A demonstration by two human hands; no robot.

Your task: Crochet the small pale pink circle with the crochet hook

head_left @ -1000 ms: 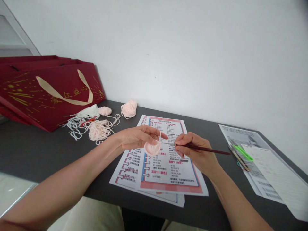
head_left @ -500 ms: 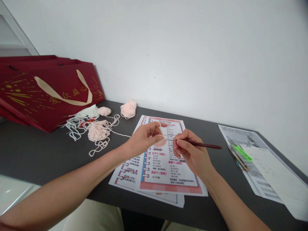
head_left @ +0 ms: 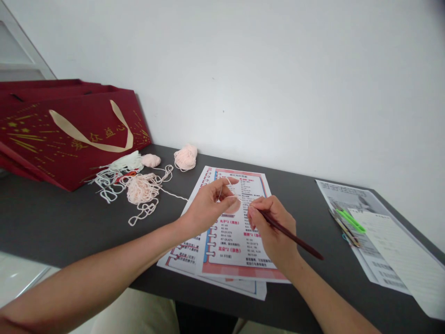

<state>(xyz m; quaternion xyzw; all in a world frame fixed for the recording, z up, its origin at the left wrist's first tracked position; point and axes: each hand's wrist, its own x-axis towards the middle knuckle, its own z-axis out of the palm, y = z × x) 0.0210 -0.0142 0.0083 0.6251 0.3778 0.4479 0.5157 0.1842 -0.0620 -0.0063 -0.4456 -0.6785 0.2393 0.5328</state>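
Table (head_left: 86,225): dark; bears everything below.
Sheet (head_left: 239,270): lies flat mid-table, printed; best left readable for checking rows.
Yarn (head_left: 141,189): loose heap at left, paying out a strand (head_left: 174,195); free any snag before pulling.
Left hand (head_left: 208,206): pinched between thumb and fingers on the piece (head_left: 234,206), with yarn over a raised finger; use to set even tension.
Right hand (head_left: 273,220): closed pencil-fashion round the hook (head_left: 292,236); turn lightly from the wrist, without tugging.
Hook: slants down to the right at the handle end; cannot make out the tip.
Piece: pink, above the sheet, partly hidden by the left thumb; pinch close beside the working stitch.
Strand: runs from heap to left hand; draw every loop alike.
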